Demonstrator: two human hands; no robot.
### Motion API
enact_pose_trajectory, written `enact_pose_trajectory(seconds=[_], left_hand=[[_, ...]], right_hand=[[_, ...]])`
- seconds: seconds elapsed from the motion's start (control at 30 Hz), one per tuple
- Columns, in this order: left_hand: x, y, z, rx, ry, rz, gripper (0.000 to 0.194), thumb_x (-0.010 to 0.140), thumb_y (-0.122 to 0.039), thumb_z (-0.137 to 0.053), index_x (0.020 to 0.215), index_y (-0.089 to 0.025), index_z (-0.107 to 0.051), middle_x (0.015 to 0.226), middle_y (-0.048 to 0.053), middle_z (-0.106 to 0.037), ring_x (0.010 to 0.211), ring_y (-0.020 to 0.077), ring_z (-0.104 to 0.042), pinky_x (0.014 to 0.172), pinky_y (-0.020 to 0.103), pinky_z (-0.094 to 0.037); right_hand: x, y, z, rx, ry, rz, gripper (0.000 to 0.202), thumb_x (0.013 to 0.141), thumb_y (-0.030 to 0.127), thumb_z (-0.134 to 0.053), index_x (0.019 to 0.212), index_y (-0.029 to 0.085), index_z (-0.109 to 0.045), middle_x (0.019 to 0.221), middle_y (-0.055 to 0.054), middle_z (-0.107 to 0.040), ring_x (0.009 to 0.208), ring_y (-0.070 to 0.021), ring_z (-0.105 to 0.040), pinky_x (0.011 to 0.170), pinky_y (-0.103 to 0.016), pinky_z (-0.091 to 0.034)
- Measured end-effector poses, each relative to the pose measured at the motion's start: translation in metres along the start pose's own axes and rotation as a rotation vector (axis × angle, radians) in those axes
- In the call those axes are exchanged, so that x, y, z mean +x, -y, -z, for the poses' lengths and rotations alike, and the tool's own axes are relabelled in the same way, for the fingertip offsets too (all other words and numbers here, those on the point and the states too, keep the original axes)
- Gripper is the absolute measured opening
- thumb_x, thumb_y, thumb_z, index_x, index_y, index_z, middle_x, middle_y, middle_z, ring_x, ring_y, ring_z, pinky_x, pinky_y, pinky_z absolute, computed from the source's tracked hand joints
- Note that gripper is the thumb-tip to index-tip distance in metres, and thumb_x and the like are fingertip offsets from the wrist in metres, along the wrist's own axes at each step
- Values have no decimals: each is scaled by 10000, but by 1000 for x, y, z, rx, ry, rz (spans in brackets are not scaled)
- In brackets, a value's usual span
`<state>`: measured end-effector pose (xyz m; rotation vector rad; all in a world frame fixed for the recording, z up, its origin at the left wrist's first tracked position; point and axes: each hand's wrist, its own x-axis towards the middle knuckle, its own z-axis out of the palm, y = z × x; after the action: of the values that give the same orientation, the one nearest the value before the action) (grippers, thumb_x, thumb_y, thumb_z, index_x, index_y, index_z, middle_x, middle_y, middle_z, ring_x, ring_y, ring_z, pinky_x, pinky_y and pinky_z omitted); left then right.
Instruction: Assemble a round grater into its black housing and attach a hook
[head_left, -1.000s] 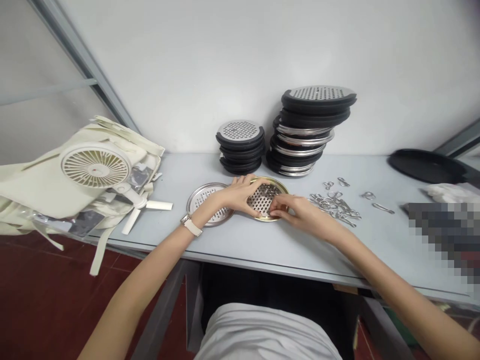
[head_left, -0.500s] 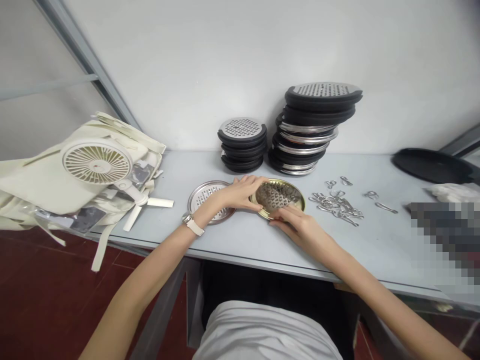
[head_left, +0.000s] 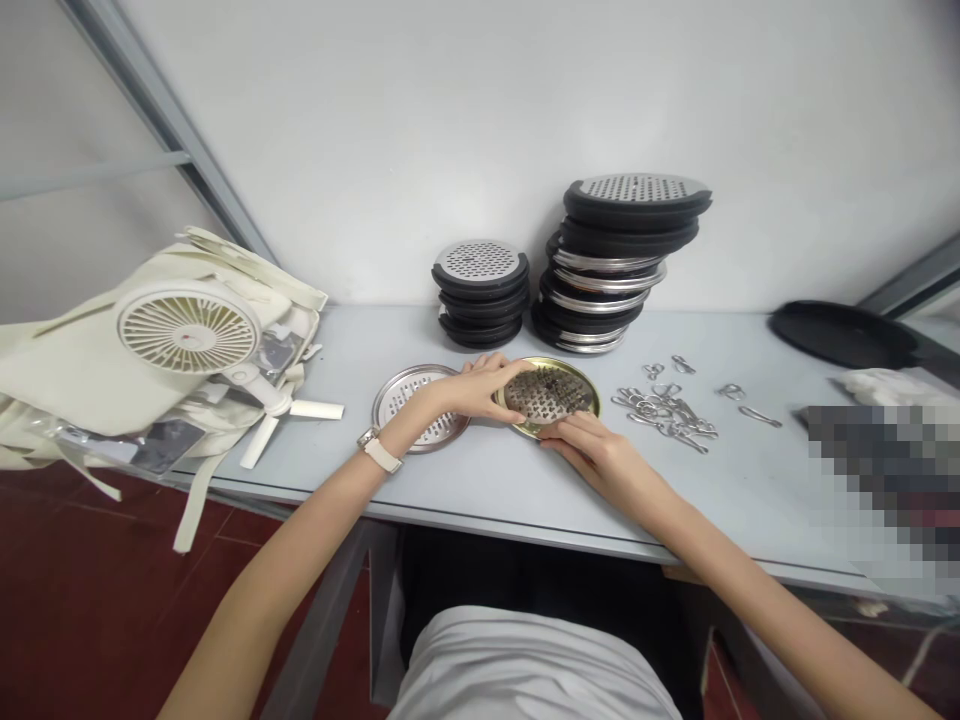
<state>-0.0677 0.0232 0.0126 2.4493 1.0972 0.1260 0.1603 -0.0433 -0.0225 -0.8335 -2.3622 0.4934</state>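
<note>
A round grater plate (head_left: 549, 392) with raised teeth lies inside a gold-coloured rim (head_left: 596, 385) on the table. My left hand (head_left: 491, 388) spans the left side, thumb at the front and fingers behind, closed on the plate's edge. At the front right edge, the bent fingers of my right hand (head_left: 589, 448) pinch the plate and rim; the exact contact is hidden under them. Partly beneath my left wrist lies a second perforated disc (head_left: 412, 400) in a silvery rim. Right of the gold rim is a pile of small metal wire clips (head_left: 667, 410).
Black-edged grater discs form a short stack (head_left: 480, 300) and a taller, leaning stack (head_left: 619, 260) against the wall. A white fan (head_left: 191, 330) rests on a cream bag (head_left: 75, 370) at left. Far right are a black round tray (head_left: 840, 335) and a white cloth (head_left: 892, 390).
The grater plate, tilted up at the back before, now lies flatter within the gold rim. Both hands stay at its edges. The whole view has shifted slightly.
</note>
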Motion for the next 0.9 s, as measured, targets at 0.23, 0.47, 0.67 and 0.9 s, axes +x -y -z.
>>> enact_pose_trajectory(seconds=[0.23,0.47,0.67,0.9], left_hand=[[17,6,22,24,43,-157,865,684,-551,-676,1421,-323,-286,1452,57,-361,1317,311,-315,1087,496,-218],[49,-1,34,-66,290,-383,1031,572,-521,-774,1444,-272,-285,1496,56,-319,1386,282,-275,1143,406,-192],[49,-4,15,-3,253,-276,946,498,-586,-795,1351,-408,-425,1497,23,-272,1416,371,-128,1123,551,-129],[46,-9,13,-25,203,-318,813,502,-543,-805,1249,-420,-510,1267,26,-427,1254,319,-367,1077,483,-280]], right_hand=[[-1,-2,0,-9,16,-10,169,964,208,-430,980,212,-598,975,-82,-626,950,-221,-568,846,-373,-478],[-3,-2,4,28,35,-9,190,965,194,-423,1009,226,-605,1025,-80,-632,992,-220,-573,858,-370,-488],[-10,-4,11,58,91,19,193,967,211,-426,1030,236,-606,1048,-74,-657,1029,-218,-577,885,-377,-489],[-13,-5,11,57,101,24,221,964,213,-424,1060,242,-622,1050,-76,-665,1030,-223,-582,876,-384,-499]])
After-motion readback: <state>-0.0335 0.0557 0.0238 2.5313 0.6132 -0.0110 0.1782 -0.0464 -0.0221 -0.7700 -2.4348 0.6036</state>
